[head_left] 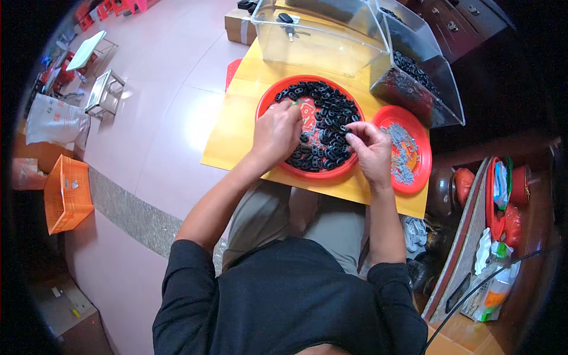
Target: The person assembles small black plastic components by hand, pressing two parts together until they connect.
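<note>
I take the large red tray [269,97] as my landmark; it sits on the yellow bench [234,130] and carries a heap of small black plastic parts [328,118] spread over most of its floor, thickest toward its far and right side.

My left hand [277,133] rests over the near left part of that tray, knuckles up, fingers curled downward into the parts. Its grip looks drawn together, but the fingertips are hidden under the hand, so I cannot tell whether it is clamped on a part or merely bunched.

My right hand [370,148] sits at the tray's right rim, thumb and forefinger pinched together on one small black part [345,129] just above the heap.

Just beside the large tray on its right, touching or nearly touching its rim, lies a smaller red plate [423,148] holding a scatter of small grey metal pieces [402,151].

Beyond the tray, at the far edge of the bench, stands a clear plastic bin [313,44], and to the right of that a second clear bin [441,89] tilted on its side with more black parts pooled in it.

Well apart from the tray, on the floor to its left, I see an orange crate [66,192] and two small metal stools [105,92].
</note>
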### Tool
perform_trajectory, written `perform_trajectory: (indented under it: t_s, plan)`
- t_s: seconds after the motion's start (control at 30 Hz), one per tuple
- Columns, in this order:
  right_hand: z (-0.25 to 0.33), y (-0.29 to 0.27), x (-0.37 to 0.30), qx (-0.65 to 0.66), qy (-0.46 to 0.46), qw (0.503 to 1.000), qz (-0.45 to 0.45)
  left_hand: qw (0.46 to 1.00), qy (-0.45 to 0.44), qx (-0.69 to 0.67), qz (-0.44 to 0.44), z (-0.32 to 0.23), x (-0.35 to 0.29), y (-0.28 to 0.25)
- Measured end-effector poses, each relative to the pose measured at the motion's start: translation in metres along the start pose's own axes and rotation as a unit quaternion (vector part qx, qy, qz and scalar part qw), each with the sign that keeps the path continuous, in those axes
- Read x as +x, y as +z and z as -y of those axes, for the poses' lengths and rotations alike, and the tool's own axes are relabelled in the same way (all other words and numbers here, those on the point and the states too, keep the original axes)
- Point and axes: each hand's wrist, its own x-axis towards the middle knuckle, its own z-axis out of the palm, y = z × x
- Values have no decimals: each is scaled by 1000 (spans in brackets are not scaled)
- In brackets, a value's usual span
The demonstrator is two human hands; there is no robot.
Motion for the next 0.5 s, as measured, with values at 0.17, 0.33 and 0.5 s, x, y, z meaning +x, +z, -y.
perform_trajectory:
  t_s: [0.17, 0.33, 0.5]
  plan:
    - [-4, -4, -18, 30, -16, 999, -39, 981, -41, 152, 112, 0, 27, 29]
    - [-4, -6, -20, 27, -36, 998, -41, 981, -33, 135, 137, 6, 35, 36]
    - [-7, -3, -19, 71, -28, 996, -47, 991, -36, 97, 89, 2, 33, 34]
